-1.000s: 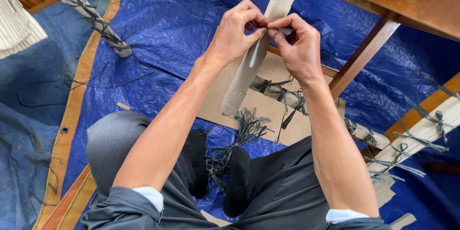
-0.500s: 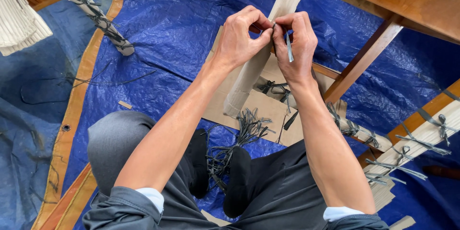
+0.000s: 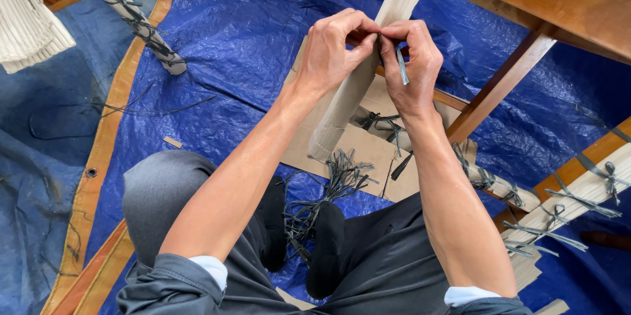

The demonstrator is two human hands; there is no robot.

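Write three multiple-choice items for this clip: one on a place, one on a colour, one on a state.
1. Where does the loose pile of dark strips lie?
A. On the ground by the feet
B. On the wooden frame
C. In the left hand

2. What colour is the tarp?
A. Green
B. Blue
C. White

3. How are the hands placed on the pale wrapped pole?
A. Both off it
B. One on it
C. Both pinching at it

Answers: 1 A, it sits between the black socks; 2 B, blue all around; 3 C, left hand and right hand meet at the pole.
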